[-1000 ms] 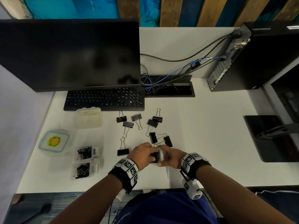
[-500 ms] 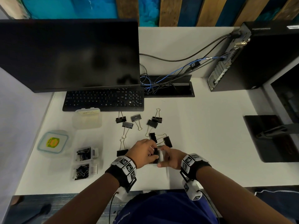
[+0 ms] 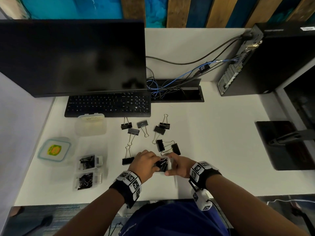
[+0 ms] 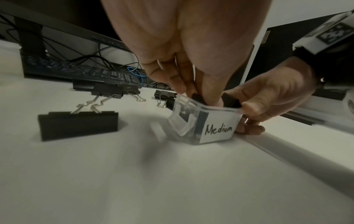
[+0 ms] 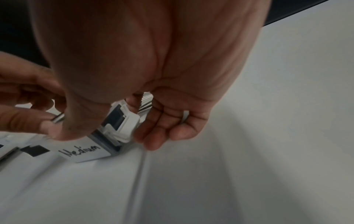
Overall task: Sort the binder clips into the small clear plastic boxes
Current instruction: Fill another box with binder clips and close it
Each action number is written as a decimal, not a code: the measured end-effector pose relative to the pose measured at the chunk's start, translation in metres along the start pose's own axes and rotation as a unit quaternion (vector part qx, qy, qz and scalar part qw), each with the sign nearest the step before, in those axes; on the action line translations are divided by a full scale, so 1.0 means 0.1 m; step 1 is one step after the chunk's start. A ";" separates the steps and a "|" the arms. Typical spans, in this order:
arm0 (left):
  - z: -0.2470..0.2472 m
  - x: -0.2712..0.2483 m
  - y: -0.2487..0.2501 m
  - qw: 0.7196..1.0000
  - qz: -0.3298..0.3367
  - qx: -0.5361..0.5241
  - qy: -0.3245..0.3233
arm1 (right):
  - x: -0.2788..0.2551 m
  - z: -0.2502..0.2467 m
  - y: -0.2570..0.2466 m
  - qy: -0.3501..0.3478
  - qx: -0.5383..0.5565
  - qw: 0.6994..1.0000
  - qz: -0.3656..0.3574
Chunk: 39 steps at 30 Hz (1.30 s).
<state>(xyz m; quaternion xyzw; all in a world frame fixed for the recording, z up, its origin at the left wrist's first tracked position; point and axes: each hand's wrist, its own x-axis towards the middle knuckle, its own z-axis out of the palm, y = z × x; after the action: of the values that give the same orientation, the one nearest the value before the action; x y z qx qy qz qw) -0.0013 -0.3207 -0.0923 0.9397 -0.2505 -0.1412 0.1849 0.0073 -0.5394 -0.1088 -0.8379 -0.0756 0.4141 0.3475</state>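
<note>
One overhead view and two close wrist views, all meeting at the labelled box.
The head camera looked steeply down over the white desk (image 3: 221,142), taking in the monitor (image 3: 73,57) and both forearms from well above. Each wrist camera sat low, just behind its palm (the left hand (image 4: 182,45), the right hand (image 5: 143,53)), facing along the fingers; both shared the "Medium" box (image 4: 218,130) at close range.

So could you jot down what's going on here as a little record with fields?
Left hand: fingers pushing black clips into the box
Right hand: gripping the box's side
Box: small, clear, labelled "Medium", open
Loose clips: eight, bigger, on the desk
Filled boxes: two, at the left
Behind: keyboard, dark monitor
</note>
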 end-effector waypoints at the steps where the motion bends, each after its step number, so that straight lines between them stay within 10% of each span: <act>1: 0.00 0.01 0.01 1.000 -0.005 0.010 -0.012 | 0.00 0.00 0.00 -0.001 0.000 1.000 0.003; 39: -0.03 -0.05 0.06 0.996 -0.074 -0.057 -0.014 | -0.12 -0.02 -0.17 -0.013 -0.007 1.000 0.021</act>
<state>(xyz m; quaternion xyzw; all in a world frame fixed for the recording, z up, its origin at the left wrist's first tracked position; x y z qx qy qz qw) -0.0065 -0.3224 -0.0858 0.9415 -0.1746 -0.1815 0.2237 0.0035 -0.5331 -0.0891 -0.8361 -0.0659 0.4317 0.3320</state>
